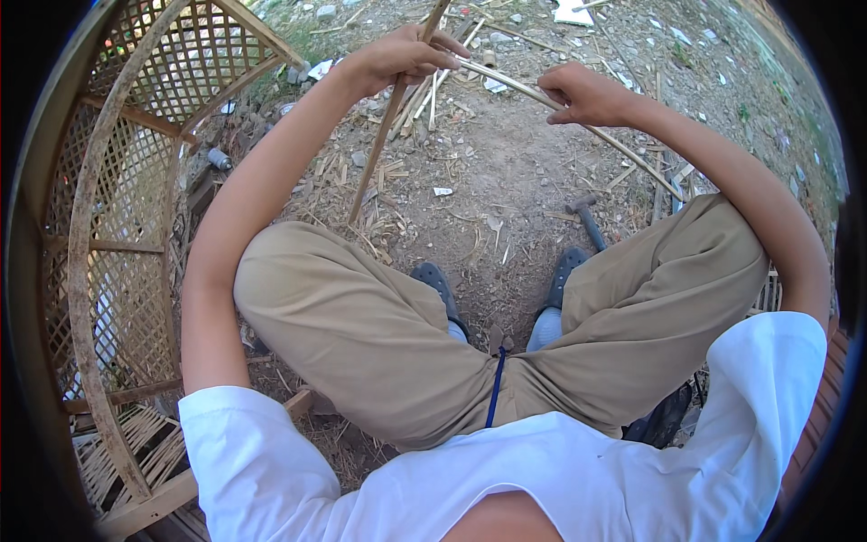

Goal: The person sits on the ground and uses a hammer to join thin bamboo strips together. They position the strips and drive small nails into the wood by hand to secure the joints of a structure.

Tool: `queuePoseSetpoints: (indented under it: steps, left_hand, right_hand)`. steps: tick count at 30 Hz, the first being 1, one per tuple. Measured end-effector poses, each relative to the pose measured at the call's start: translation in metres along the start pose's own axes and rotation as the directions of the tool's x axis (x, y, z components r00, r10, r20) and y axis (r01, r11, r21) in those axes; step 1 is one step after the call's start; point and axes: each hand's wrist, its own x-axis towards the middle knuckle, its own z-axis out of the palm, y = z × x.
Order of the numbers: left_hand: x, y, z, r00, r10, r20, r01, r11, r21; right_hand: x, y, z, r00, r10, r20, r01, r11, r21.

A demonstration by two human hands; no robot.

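Observation:
My left hand (408, 63) is closed around a brown wooden stick (386, 122) that slants from the top edge down toward my left knee. At its fingertips lies the upper end of a thinner, pale wooden strip (623, 149), which crosses rightward and down to my right knee. My right hand (585, 96) is curled at that pale strip, which passes between its bent fingers and thumb. The two pieces meet near my left fingers; the exact contact is hidden.
A hammer (587, 221) lies on the dirt by my right shoe (564, 271). Wood scraps (424, 104) and stones litter the ground (506, 163). On the left stands a wooden lattice frame (126, 208) with a curved rail. A grey can-like object (219, 159) lies beside it.

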Motion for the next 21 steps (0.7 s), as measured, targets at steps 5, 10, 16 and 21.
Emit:
queuePoseSetpoints:
  steps: [5, 10, 16, 21]
  left_hand:
    - [-0.002, 0.004, 0.003, 1.000, -0.019, 0.005, 0.019, 1.000, 0.020]
    - [-0.002, 0.003, 0.002, 0.999, -0.034, -0.037, 0.034, 0.999, -0.024]
    - [-0.002, 0.005, 0.001, 0.998, -0.058, -0.038, 0.059, 0.998, 0.015]
    - [-0.003, 0.003, 0.000, 0.996, -0.075, -0.055, 0.081, 0.990, 0.116]
  right_hand:
    - [-0.001, -0.002, -0.004, 0.999, 0.006, 0.041, -0.005, 1.000, -0.021]
    - [-0.001, 0.003, 0.004, 0.999, -0.042, -0.035, 0.042, 0.999, -0.011]
    - [-0.001, 0.002, 0.007, 0.994, -0.074, -0.086, 0.073, 0.997, -0.018]
    - [0.000, 0.001, 0.004, 0.990, -0.097, -0.102, 0.091, 0.994, -0.062]
